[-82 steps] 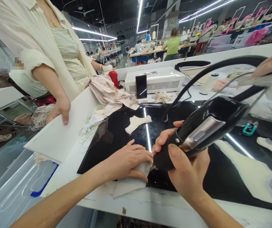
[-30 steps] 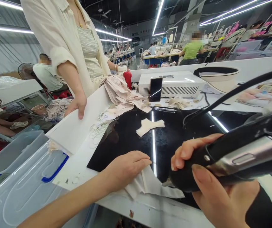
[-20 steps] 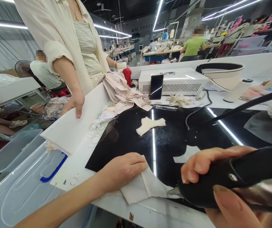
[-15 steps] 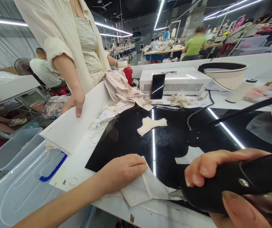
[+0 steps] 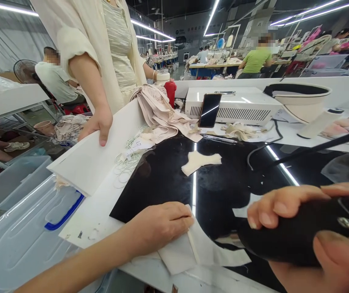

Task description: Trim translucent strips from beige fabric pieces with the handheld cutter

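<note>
Over the near edge of the black sheet, pale cloth is pinned by the left hand; its end has been uncovered by the black tool gripped in the right hand.

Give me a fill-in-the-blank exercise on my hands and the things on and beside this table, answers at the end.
Your ____ hand grips the black tool, while the other hand holds pale fabric.
The small cream cutout lies on a glossy ____ sheet.
The phone stands in front of a ____ vented box.
The handle of the nearest clear bin is ____.

Missing words: right; black; white; blue.
</note>
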Demonstrator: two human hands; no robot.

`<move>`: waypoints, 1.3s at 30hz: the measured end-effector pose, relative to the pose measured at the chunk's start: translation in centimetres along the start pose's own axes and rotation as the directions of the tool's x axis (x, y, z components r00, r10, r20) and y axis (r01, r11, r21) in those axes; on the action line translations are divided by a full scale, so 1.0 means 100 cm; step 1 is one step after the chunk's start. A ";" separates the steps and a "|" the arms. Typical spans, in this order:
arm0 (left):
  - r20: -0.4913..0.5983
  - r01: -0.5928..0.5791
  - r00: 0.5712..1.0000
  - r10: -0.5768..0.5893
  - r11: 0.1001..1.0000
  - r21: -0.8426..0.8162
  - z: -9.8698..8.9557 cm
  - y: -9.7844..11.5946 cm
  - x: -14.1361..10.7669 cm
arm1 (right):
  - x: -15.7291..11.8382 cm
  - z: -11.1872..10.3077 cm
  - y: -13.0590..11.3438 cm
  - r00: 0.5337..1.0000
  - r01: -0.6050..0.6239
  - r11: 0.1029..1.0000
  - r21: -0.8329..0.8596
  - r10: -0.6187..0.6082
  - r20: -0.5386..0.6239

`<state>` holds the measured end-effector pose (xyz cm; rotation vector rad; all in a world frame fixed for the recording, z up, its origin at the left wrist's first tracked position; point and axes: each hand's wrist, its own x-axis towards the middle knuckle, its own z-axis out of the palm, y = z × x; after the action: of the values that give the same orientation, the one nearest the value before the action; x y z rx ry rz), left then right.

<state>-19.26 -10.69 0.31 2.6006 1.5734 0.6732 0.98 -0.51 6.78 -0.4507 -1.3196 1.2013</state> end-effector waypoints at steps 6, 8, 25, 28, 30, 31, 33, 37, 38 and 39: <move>-0.018 -0.011 1.000 0.011 1.000 -0.004 0.004 0.000 0.000 | 0.019 0.033 0.013 1.000 0.007 0.987 0.162 -0.006 -0.006; -0.008 -0.005 1.000 0.005 1.000 -0.006 0.004 0.002 0.001 | 0.020 0.036 0.019 0.999 0.027 0.986 0.164 -0.032 0.026; -0.029 -0.030 0.999 0.030 1.000 -0.005 0.004 0.007 0.003 | 0.020 0.035 0.022 0.997 0.057 0.991 0.120 -0.063 0.041; -0.024 -0.029 0.999 0.029 1.000 -0.002 0.002 0.004 0.003 | 0.019 0.034 0.020 0.997 0.069 0.990 0.127 -0.073 0.025; -0.024 -0.031 0.999 0.031 1.000 0.006 0.001 0.002 0.003 | 0.018 0.033 0.020 0.997 0.074 0.988 0.133 -0.077 0.016; -0.021 -0.031 0.999 0.032 0.999 0.010 0.001 0.001 0.003 | 0.017 0.032 0.019 0.997 0.071 0.988 0.136 -0.074 0.018; -0.016 -0.032 0.999 0.032 0.999 0.015 0.000 0.000 0.003 | 0.015 0.031 0.020 0.998 0.059 0.989 0.135 -0.063 0.030; -0.001 -0.033 0.999 0.033 0.999 0.019 0.001 0.000 0.002 | 0.013 0.031 0.021 0.997 0.062 0.990 0.125 -0.067 0.039; 0.001 -0.032 0.999 0.032 0.999 0.017 0.001 -0.001 0.002 | 0.013 0.031 0.021 0.997 0.063 0.990 0.124 -0.068 0.039; 0.006 -0.029 1.000 0.029 0.999 0.013 0.001 -0.001 0.002 | 0.013 0.031 0.022 0.997 0.061 0.990 0.124 -0.066 0.040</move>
<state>-19.24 -10.45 0.24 2.6372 1.5465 0.6593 -2.96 0.29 6.46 -0.2937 -1.2797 1.2371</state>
